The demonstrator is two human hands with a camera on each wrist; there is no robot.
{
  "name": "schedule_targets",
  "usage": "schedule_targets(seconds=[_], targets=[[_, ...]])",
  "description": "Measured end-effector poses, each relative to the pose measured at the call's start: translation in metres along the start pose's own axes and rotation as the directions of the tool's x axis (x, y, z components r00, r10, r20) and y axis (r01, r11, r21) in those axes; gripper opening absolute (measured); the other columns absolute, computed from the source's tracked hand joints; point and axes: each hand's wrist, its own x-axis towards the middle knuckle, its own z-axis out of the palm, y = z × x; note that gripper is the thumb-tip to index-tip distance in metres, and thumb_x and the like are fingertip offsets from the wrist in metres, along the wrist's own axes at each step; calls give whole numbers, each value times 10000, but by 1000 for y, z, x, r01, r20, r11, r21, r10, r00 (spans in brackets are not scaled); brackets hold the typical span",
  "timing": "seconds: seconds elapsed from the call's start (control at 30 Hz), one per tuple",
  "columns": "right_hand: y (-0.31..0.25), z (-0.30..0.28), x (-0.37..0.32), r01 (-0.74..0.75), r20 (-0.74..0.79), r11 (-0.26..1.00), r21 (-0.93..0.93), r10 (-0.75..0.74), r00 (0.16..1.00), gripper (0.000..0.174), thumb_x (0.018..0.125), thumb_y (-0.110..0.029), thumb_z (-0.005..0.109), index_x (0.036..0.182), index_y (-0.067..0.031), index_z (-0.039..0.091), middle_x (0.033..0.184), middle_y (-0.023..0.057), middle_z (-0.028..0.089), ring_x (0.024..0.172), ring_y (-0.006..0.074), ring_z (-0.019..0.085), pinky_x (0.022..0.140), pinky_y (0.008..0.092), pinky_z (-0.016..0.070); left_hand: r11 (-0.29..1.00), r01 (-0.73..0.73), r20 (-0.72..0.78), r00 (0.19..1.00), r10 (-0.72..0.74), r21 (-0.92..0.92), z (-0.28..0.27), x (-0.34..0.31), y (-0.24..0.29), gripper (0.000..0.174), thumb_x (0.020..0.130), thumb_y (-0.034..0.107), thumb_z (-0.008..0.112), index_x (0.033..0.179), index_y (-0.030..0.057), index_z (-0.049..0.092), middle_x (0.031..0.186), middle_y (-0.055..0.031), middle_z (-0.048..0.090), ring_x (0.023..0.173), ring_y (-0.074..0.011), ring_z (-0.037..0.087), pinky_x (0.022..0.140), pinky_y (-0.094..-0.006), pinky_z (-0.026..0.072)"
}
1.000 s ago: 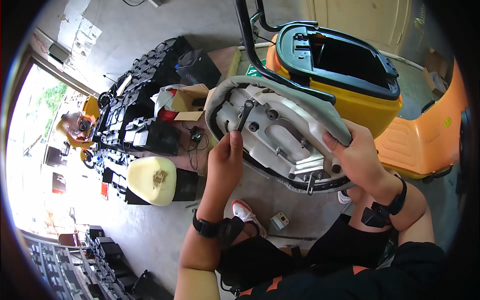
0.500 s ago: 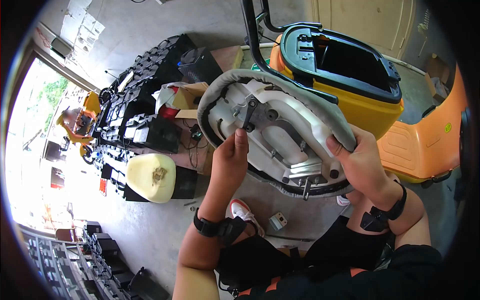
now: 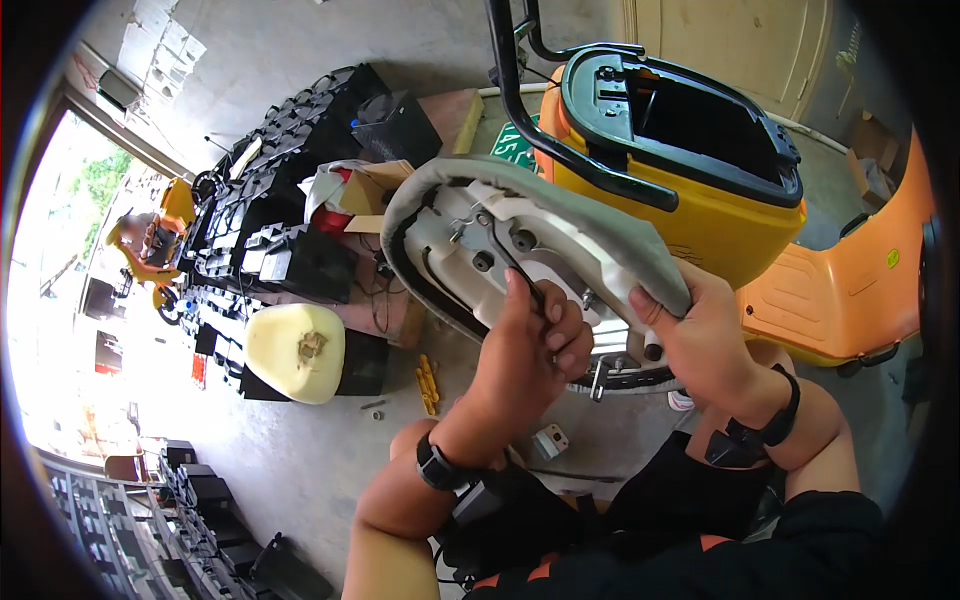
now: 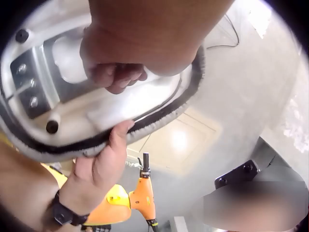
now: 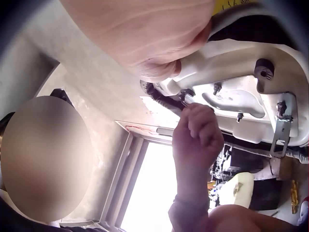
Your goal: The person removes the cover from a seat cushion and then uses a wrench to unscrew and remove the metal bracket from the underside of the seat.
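Note:
A scooter seat, turned so its white underside and metal brackets show, is held up in front of me. My right hand grips its near right edge, with the thumb over the grey cover. In my left hand is a dark wrench, pinched by thumb and fingers. The far end of that wrench lies at a bolt on the metal plate, between black rubber bumpers. A metal latch loop sticks out at the seat's lower edge. In the left wrist view the wrench is hidden behind the left hand.
Behind the seat stands a yellow scooter body with an open black storage bin and black grab rail. An orange scooter is at right. Rows of black boxes and a pale foam seat lie left. A yellow tool is on the floor.
My left hand has moved right and down, swinging the wrench handle from lower left to lower right. The seat has shifted slightly left; the right hand keeps its grip.

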Motion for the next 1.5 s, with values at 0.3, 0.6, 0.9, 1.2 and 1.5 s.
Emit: schedule_targets(seconds=[0.3,0.6,0.9,1.2,1.5], targets=[[6,16,-1,-9,10,997,-71,10,1000,201,882,-127,678,1023,12,645,761,93,646,695,124,561,656,296,463,913,-29,134,987,92,-408,8,-1,-14,512,960,632,282,775,163,374,609,30,286,535,-119,270,491,-258,232],[10,14,1,-192,127,980,43,186,974,227,915,-179,656,976,39,636,714,33,608,579,71,521,501,252,420,751,-514,-1,825,565,415,10,-2,-18,533,1018,531,252,770,79,386,593,-14,350,506,-121,298,474,-266,274],[2,-3,-7,11,7,997,-71,-11,1000,228,912,-156,656,1068,11,647,832,27,657,759,91,530,709,271,453,302,-338,63,752,656,892,-42,-14,37,428,1039,386,381,783,59,490,620,37,403,524,-58,352,483,-230,296],[-2,-17,-8,-9,-7,1000,-14,9,1000,209,915,-132,645,1064,14,651,841,17,645,767,67,504,702,244,441,249,-42,-109,821,560,968,-46,-17,35,537,1005,422,472,690,-13,485,566,19,359,568,-79,321,497,-282,302],[-6,-18,-9,-50,19,998,-44,51,999,228,919,-149,651,1074,17,651,888,6,657,799,65,516,733,242,447,349,-51,-147,844,516,936,-47,-5,35,489,1013,457,422,687,93,448,595,65,354,508,-46,328,464,-230,268]])
